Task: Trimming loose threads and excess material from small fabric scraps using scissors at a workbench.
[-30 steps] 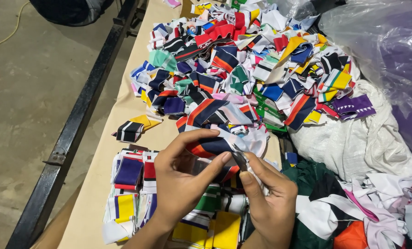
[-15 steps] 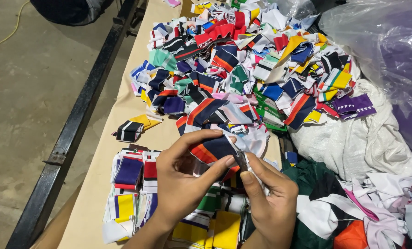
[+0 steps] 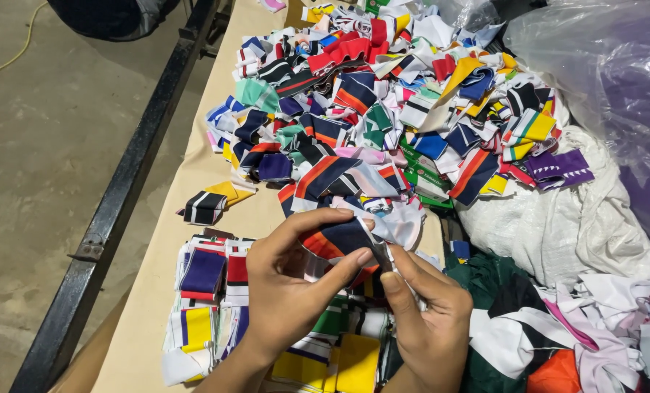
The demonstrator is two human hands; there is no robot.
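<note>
I see my left hand (image 3: 285, 291) and right hand (image 3: 427, 320) together, both pinching a navy and orange striped fabric piece (image 3: 339, 240) just above the bench (image 3: 194, 175), between a heap of colourful fabric scraps (image 3: 398, 109) and flat sorted stacks (image 3: 205, 291).

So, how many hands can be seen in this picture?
2. The left hand pinches a navy and orange striped fabric piece above the sorted stacks. The right hand is beside it, fingers at that piece's edge. No other person's hands show.
</note>
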